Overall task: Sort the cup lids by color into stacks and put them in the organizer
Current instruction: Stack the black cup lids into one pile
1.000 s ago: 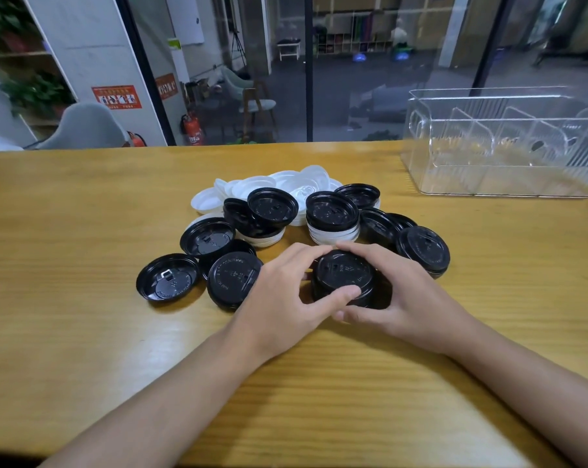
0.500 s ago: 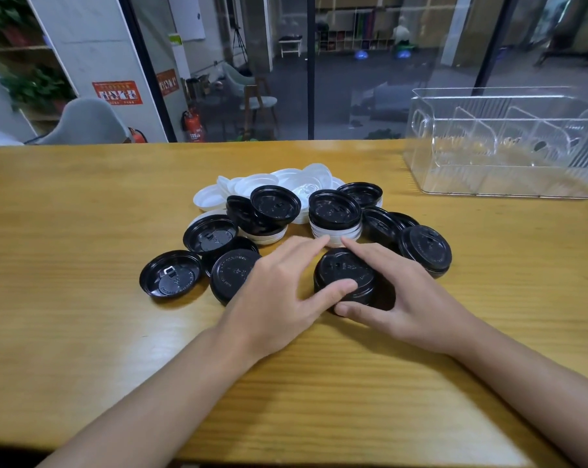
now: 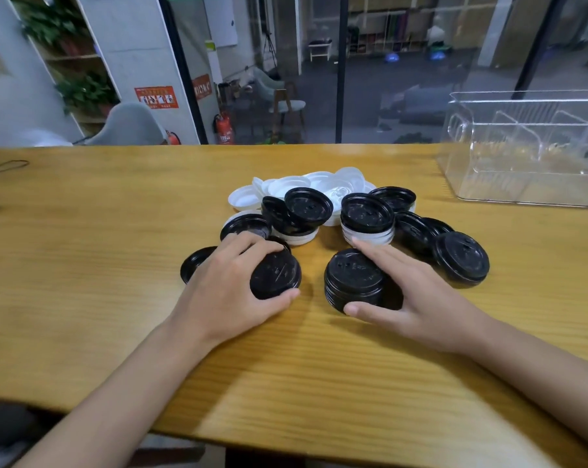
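Observation:
A pile of black and white cup lids lies mid-table. My left hand (image 3: 232,292) grips a single black lid (image 3: 275,273), thumb at its near edge and fingers over its far edge. My right hand (image 3: 410,298) holds a short stack of black lids (image 3: 353,278), thumb at the near side and fingers along the right. Behind stand a black-on-white stack (image 3: 367,217), another black lid (image 3: 460,258) at the right, and white lids (image 3: 319,184) at the back. The clear organizer (image 3: 529,150) sits at the far right, its dividers showing.
The wooden table (image 3: 83,265) runs wide to the left, where a thin cable (image 3: 5,165) lies near the far edge. A glass wall stands behind the table. The near table edge is close to my forearms.
My left hand has left the black stack and moved left onto a single black lid, which it now grips. My right hand stays on the stack. The view has shifted right.

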`<state>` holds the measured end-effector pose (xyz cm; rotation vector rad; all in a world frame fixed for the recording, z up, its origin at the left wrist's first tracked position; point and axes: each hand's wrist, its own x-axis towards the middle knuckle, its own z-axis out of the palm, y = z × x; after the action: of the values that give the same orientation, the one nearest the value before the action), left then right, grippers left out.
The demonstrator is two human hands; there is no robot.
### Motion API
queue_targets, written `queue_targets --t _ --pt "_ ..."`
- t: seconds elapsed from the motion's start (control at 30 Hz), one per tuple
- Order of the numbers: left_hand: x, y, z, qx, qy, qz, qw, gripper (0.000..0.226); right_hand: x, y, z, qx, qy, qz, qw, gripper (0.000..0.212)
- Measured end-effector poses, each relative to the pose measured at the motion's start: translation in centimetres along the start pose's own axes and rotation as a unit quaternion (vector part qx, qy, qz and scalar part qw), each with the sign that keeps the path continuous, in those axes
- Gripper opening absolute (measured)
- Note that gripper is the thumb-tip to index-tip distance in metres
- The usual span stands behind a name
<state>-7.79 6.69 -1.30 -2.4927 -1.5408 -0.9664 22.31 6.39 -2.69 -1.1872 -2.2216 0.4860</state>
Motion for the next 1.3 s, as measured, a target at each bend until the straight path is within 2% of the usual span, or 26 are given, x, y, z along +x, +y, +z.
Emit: queue_targets --t 0.2,0.37,0.47,0.63,0.87,1.0,1.3 --pt "0.1 -0.3 0.0 -0.041 0.040 -0.004 0.998 0.072 1.8 -0.9 0.7 0.024 0.028 0.003 0.999 0.095" --pt "0.8 1.2 -0.5 -0.112 0.081 -0.003 0.990 0.064 2.4 -1.1 0.9 0.072 0.021 0.006 0.997 0.091" --pt "1.9 2.8 -0.2 -0.163 0.044 0.014 0.985 0.060 2.5 -1.2 0.3 0.089 0.000 -0.007 0.996 0.091" --pt "3.8 4.5 1.4 -0.178 -0.030 0.084 0.980 0.064 2.3 -0.8 -0.6 0.108 -0.021 -0.027 0.994 0.095" --pt "3.4 3.9 1.9 -0.220 -0.050 0.102 0.969 0.063 2.5 -0.6 -0.1 0.113 0.004 -0.019 0.993 0.079" --pt "3.3 3.9 2.2 -0.208 -0.079 0.095 0.970 0.059 2.5 -0.4 0.0 0.117 0.003 -0.016 0.993 0.086" --pt "3.2 3.8 2.3 -0.230 -0.056 0.089 0.968 0.049 2.7 -0.4 0.1 0.105 0.007 -0.014 0.994 0.083"
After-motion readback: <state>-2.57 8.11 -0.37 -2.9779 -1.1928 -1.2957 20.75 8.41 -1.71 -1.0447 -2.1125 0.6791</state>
